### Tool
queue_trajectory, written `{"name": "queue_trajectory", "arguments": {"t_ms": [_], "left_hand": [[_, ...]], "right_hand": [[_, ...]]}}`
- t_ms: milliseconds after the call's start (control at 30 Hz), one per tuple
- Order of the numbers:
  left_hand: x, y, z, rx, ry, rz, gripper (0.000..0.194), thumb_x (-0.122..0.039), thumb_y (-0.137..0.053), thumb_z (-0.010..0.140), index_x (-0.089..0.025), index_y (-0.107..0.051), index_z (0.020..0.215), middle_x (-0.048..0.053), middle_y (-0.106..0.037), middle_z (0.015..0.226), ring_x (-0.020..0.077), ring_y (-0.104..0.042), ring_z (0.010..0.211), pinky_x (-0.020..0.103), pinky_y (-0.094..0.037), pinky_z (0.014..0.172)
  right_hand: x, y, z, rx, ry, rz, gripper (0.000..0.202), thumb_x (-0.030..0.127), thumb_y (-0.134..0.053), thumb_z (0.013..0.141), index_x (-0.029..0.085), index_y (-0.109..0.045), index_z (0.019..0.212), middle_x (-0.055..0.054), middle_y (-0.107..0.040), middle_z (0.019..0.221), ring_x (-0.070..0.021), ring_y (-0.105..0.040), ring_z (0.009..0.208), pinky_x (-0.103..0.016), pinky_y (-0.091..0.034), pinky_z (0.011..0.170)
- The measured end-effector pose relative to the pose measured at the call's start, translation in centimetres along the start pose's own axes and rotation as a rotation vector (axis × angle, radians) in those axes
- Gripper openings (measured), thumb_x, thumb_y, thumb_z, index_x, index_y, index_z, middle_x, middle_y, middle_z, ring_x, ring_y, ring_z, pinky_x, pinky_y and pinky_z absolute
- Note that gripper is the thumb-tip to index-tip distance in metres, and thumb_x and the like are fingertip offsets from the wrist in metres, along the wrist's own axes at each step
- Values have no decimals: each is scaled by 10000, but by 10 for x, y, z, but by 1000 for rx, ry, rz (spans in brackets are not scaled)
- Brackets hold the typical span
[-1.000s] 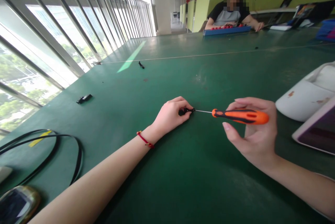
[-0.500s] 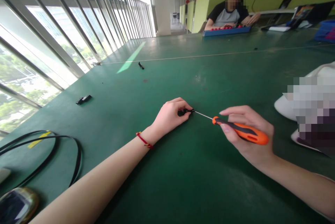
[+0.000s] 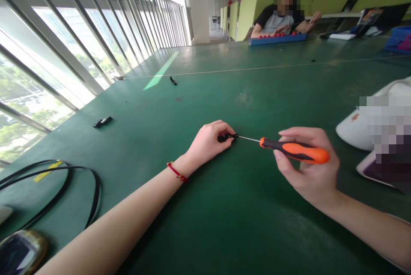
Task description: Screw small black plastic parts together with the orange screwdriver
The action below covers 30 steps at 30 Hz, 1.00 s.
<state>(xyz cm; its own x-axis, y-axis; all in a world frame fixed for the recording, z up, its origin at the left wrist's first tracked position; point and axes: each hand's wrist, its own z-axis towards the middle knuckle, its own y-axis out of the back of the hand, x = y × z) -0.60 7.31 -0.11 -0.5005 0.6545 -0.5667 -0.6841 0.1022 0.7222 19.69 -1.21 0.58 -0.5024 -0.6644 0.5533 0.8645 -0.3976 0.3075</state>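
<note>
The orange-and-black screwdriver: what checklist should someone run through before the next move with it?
1. Small black part held: ok; the left hand pinches it between thumb and fingers.
2. Orange-and-black screwdriver pointed at the part: ok; its thin silver shaft runs toward the end facing the right hand.
3. Tip seated in the part: cannot tell; too small to see.
4. Right hand firmly gripping the handle: cannot tell; thumb and fingers are around it, but the contact is unclear.
5. Looped black cable clear of both hands: ok; it lies off beyond the left forearm.
</note>
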Motion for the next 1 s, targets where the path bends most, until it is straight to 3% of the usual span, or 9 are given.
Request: {"name": "queue_trajectory", "arguments": {"t_ms": [100, 233, 367, 433, 533, 600, 733, 867, 1000], "left_hand": [[0, 0, 0, 1, -3, -9, 120, -152, -561, 763, -167, -653, 839, 15, -633, 846, 114, -578, 730, 235, -488, 693], [0, 0, -1, 1, -4, -19, 130, -149, -560, 760, -167, -656, 845, 15, -638, 859, 113, -579, 731, 232, -486, 692], [0, 0, -1, -3, 4, -18, 126, -147, -561, 756, -165, -655, 838, 17, -639, 853, 112, -578, 722, 230, -485, 685], [0, 0, 0, -2, 3, -15, 128, -146, -560, 756, -165, -656, 838, 19, -639, 854, 115, -579, 727, 234, -484, 690], [1, 0, 0, 1, 3, -15, 134, -148, -560, 756, -167, -659, 844, 18, -639, 857, 116, -578, 729, 236, -482, 690], [1, 0, 0, 3, 6, -15, 133, -149, -560, 758, -168, -659, 844, 16, -638, 857, 114, -576, 727, 233, -482, 686], [1, 0, -1, -1, 3, -12, 129, -145, -564, 755, -166, -658, 840, 14, -635, 850, 112, -575, 725, 231, -482, 689], [1, 0, 0, 2, 5, -14, 130, -152, -567, 756, -165, -660, 847, 18, -635, 854, 112, -574, 722, 231, -483, 686], [1, 0, 0, 3, 8, -14, 126, -150, -568, 755, -165, -657, 843, 15, -636, 855, 111, -574, 721, 230, -483, 685]], "right_hand": [[-1, 0, 1, 7, -17, 74, 484, 112, -665, 686, 260, -506, 1119, -9, -539, 825, -153, -572, 686, -304, -522, 607], [0, 1, 1, 91, -14, -70, 227, 138, -631, 750, 250, -574, 939, 34, -532, 633, -119, -539, 543, -269, -473, 528], [0, -1, 1, -34, 3, 30, 416, 134, -669, 686, 262, -541, 1060, -17, -561, 857, -166, -586, 724, -313, -518, 632], [1, -1, 2, -3, -13, 71, 478, 139, -672, 678, 263, -511, 1111, -5, -546, 811, -163, -576, 683, -314, -512, 604], [2, 0, 2, 89, -10, -40, 285, 143, -642, 730, 258, -569, 981, 21, -555, 683, -144, -567, 603, -289, -483, 559], [2, 0, 2, 63, 18, -62, 249, 132, -638, 735, 257, -582, 944, 7, -583, 738, -150, -588, 655, -293, -496, 600], [-1, -1, 1, -22, 26, 75, 523, 121, -674, 672, 258, -503, 1147, -20, -547, 860, -166, -577, 717, -321, -511, 624], [0, 1, 0, 98, 21, -66, 274, 149, -651, 731, 251, -581, 975, 25, -558, 651, -148, -570, 612, -305, -481, 595], [1, 1, -1, 25, 22, -70, 264, 116, -647, 729, 250, -603, 953, -14, -613, 852, -141, -591, 695, -284, -501, 625]]}}
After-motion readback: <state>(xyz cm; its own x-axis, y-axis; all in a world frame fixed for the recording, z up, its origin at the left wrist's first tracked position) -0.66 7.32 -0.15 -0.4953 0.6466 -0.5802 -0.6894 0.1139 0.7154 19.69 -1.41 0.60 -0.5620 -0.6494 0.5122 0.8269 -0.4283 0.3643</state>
